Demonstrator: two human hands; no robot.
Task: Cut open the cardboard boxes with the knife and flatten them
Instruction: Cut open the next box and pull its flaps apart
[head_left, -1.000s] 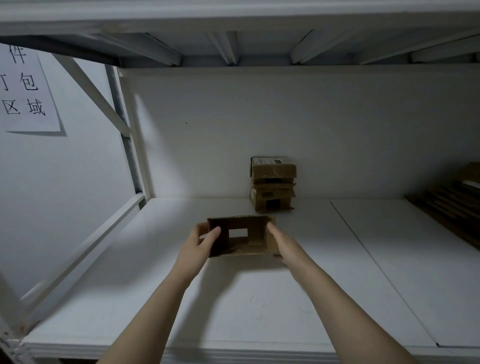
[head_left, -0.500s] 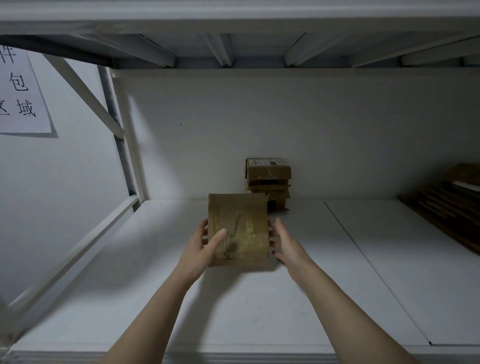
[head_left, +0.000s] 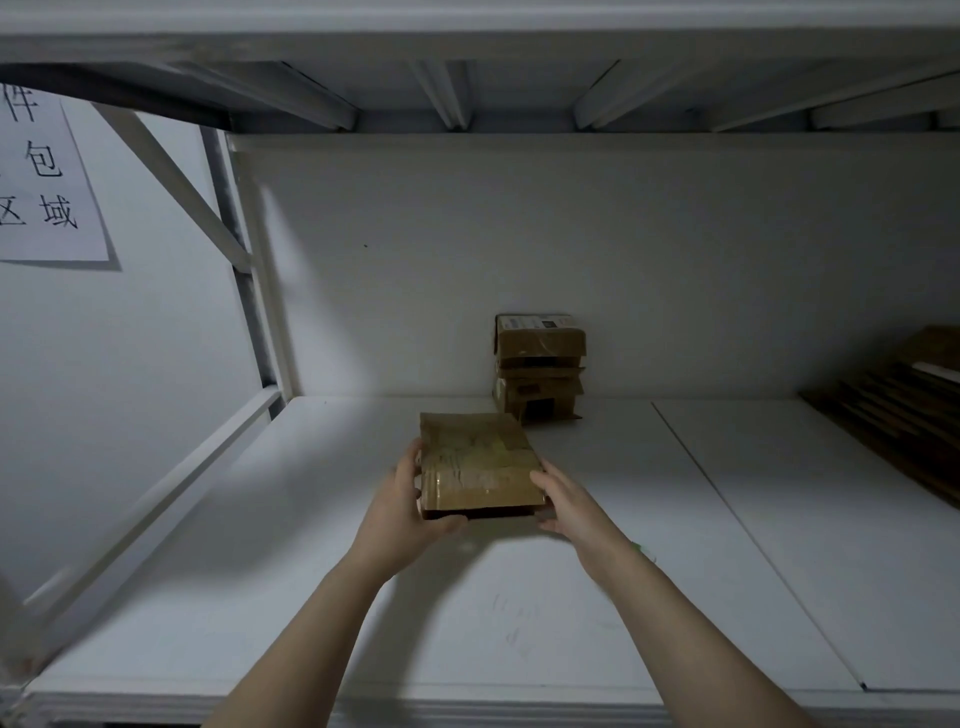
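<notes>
Box (head_left: 478, 462) is being held before the stack (head_left: 540, 369), left hand (head_left: 400, 512) and right hand (head_left: 571, 506) each wrapping a grip round its sides; cutting is probably coming next, needing the knife, which is not showing.

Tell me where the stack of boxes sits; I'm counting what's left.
Head view: the stack of boxes stands centre-back on the shelf, against the rear wall, just behind the held box.
</notes>
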